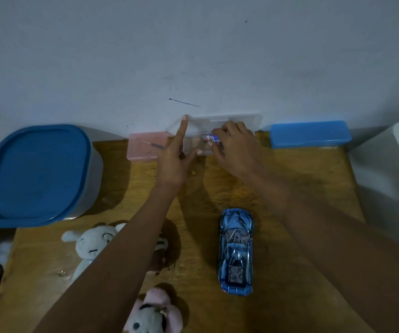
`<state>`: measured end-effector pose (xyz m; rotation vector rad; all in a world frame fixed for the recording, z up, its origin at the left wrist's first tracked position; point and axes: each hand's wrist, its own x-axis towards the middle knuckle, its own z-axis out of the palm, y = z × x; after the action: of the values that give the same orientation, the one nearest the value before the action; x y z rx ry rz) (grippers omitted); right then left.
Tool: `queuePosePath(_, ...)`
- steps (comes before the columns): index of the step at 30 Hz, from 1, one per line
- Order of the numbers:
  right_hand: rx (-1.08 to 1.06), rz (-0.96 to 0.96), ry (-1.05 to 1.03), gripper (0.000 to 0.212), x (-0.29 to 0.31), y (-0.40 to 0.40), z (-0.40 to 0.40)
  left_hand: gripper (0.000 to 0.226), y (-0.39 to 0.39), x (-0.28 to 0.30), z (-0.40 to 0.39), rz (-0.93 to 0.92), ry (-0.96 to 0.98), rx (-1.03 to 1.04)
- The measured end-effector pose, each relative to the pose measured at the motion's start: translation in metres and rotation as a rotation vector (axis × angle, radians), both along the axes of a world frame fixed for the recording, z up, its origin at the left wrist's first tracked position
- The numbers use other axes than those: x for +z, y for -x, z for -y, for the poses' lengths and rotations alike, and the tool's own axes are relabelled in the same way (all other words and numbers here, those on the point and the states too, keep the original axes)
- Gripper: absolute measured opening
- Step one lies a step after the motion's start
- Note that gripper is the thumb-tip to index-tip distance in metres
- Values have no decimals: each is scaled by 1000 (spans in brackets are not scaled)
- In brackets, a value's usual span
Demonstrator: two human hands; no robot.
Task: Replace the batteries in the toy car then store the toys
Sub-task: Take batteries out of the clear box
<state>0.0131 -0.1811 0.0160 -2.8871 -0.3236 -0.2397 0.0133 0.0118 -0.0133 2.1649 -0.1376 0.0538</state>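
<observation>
Head view shows the left hand [173, 162] spread open, propping the clear box's [214, 134] lid at the worktop's [290, 169] far edge so the right hand [235, 150] can pinch a battery [209, 138] there, while the toy car [235, 251] waits near the middle.

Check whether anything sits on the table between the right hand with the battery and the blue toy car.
Nothing visible does. The right hand holds the battery over the clear box at the wall; the toy car lies nearer the person, with only bare wooden table between. The plush toys lie off to the left.
</observation>
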Motion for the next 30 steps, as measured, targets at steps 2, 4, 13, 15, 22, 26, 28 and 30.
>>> queuePosePath(2, 24, -9, 21, 41, -2, 0, -3, 94, 0, 0, 0, 3, -2, 1)
queuePosePath(4, 30, -17, 28, 42, -4, 1, -5, 95, 0, -1, 0, 3, -6, 2)
queuePosePath(13, -4, -32, 86, 42, -5, 3, -5, 97, 0, -1, 1, 31, -17, 13)
queuePosePath(15, 25, -81, 51, 46, -8, 5, -4, 96, -1, -2, 0, 31, -15, 14)
queuePosePath(22, 85, -118, 94, 49, -14, 9, 1, 95, -2, -5, 0, 8, 5, 9)
queuePosePath(26, 69, -164, 67, 52, -15, 3, -1, 95, -2, -4, 1, -20, 44, 11)
queuePosePath(28, 76, -170, 51, 47, -16, 3, -1, 93, 0, -2, 2, -17, 55, 3)
queuePosePath(30, 86, -167, 50, 43, -16, 3, 0, 92, -1, -3, 1, -5, 37, 7)
